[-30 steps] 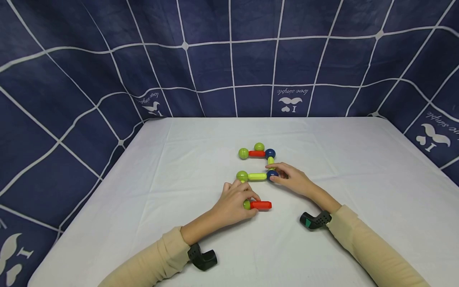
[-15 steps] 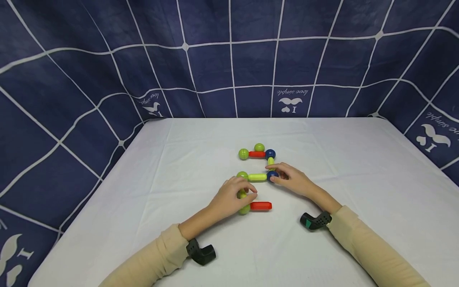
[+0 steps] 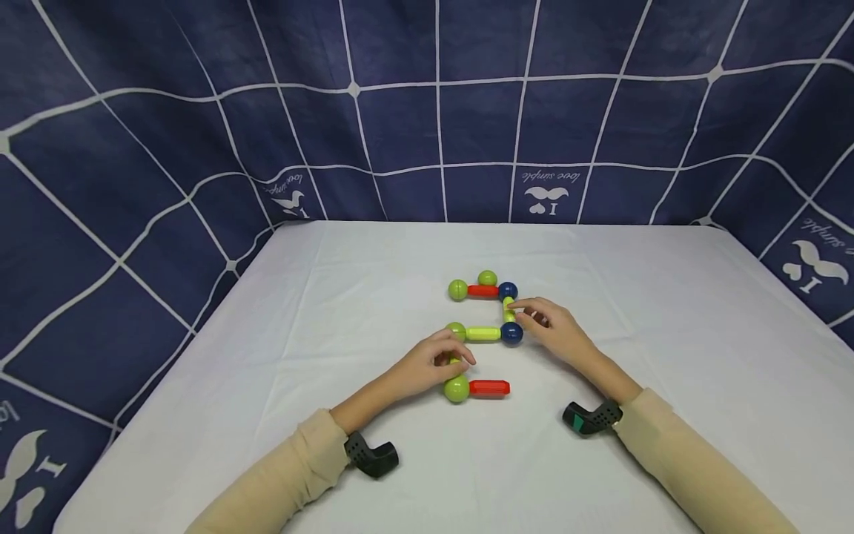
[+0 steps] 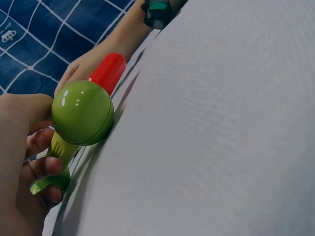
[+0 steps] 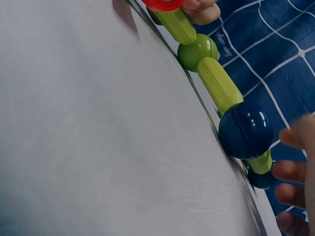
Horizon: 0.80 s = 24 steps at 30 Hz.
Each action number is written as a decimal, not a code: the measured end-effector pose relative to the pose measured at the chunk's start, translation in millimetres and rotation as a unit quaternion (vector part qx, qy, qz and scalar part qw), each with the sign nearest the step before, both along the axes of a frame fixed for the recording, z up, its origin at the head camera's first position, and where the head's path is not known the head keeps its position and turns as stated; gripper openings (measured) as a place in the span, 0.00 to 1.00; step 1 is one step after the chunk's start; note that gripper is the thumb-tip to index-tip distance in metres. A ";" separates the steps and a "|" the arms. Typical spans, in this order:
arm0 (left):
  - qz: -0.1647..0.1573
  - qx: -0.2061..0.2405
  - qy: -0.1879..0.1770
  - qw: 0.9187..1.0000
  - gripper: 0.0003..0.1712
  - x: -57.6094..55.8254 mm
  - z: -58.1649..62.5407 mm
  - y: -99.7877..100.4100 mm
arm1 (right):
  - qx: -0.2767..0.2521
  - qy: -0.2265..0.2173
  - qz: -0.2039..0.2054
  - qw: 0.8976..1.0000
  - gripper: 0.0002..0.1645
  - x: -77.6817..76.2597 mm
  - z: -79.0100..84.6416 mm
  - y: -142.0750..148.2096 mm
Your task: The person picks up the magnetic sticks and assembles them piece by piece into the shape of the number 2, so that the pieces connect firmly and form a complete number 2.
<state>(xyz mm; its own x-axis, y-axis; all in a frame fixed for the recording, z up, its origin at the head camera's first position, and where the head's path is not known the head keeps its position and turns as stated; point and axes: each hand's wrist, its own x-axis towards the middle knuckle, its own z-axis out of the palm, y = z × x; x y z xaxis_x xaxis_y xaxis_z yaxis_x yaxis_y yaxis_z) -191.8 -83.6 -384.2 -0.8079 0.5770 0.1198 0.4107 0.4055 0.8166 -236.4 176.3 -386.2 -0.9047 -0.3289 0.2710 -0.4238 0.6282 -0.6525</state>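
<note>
A jointed chain of magnetic rods and balls lies on the white table. My left hand (image 3: 427,360) curls its fingers round the short yellow-green rod (image 4: 61,150) at the near left, thumb against the near green ball (image 4: 82,113). From that ball a red rod (image 3: 490,388) sticks out to the right. My right hand (image 3: 557,330) has relaxed fingers beside the upright yellow-green rod (image 3: 509,308). In the right wrist view a gap shows between those fingers and the near blue ball (image 5: 246,130). Another yellow-green rod (image 3: 483,334) joins the blue ball to a partly covered green ball (image 3: 457,329).
At the chain's far end a red rod (image 3: 483,291) links a blue ball (image 3: 508,291) and a green ball (image 3: 457,289). Another green ball (image 3: 488,278) sits right behind this rod. A dark blue checked cloth (image 3: 394,126) hangs behind the white-covered table (image 3: 347,297).
My right hand has let go of the near blue ball and shifted slightly away from me. My left hand has moved off the near ball's red rod, uncovering that ball, its thumb drawn in.
</note>
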 end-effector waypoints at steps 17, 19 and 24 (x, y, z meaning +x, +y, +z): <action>-0.004 0.013 -0.010 1.000 0.08 -0.4 -0.6 1.3 | -0.045 -0.049 -0.088 0.994 0.22 -52.2 10.8 -24.4; -0.002 0.010 -0.014 1.000 0.08 0.0 -0.4 1.3 | -0.051 -0.085 -0.084 0.992 0.26 -57.7 10.2 -28.9; 0.002 0.004 -0.022 1.000 0.09 -1.3 0.0 1.6 | -0.042 -0.131 -0.072 0.988 0.31 -68.9 9.0 -37.6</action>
